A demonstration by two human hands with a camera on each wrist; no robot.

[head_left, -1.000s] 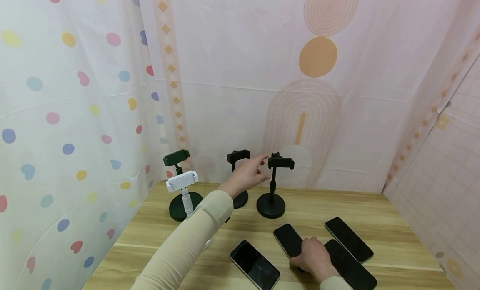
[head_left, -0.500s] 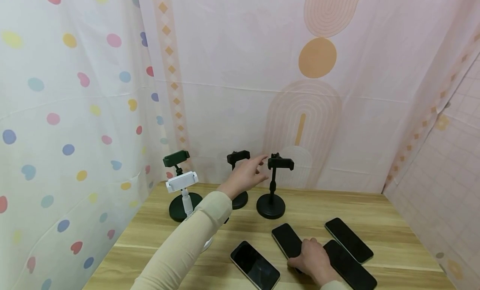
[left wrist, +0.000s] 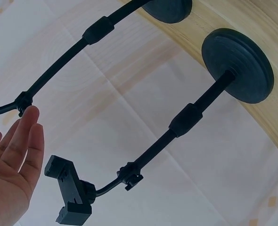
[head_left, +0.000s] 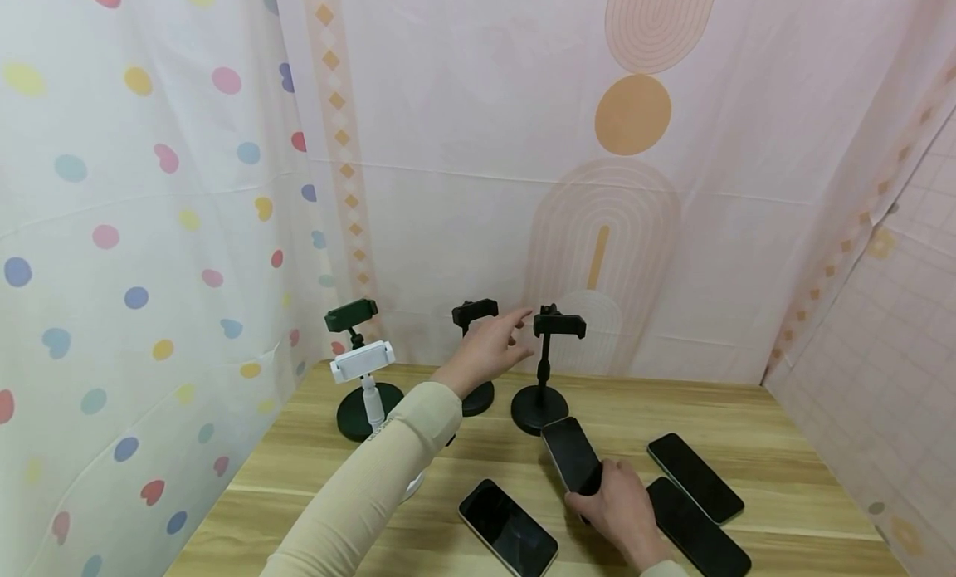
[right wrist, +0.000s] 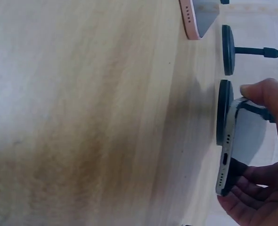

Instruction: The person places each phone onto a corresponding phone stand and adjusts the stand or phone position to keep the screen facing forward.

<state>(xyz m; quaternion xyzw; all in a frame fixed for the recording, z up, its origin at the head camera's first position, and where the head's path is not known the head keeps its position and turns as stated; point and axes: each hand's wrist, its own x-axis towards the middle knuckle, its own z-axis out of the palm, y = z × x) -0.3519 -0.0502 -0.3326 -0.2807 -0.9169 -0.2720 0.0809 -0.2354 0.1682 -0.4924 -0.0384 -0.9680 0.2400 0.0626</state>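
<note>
My right hand grips a black-screened smartphone by its near end, thumb on one long edge and fingers on the other. Its silver bottom edge with the charging port shows in the right wrist view, tilted above the tabletop. My left hand reaches across to the back, fingers loosely spread beside the clamp of the right black phone stand. In the left wrist view, fingertips of the left hand come right up to that stand's thin upper neck. A second black phone stand is partly hidden behind the left forearm.
A green phone stand and a white phone stand stand at the left; the forearm covers the white one's lower part. Another smartphone lies front centre. Two more, a far phone and a near phone, lie at right.
My right hand has lifted the smartphone from the table and its far end now points up toward the right black stand. The left hand has stayed almost still.
</note>
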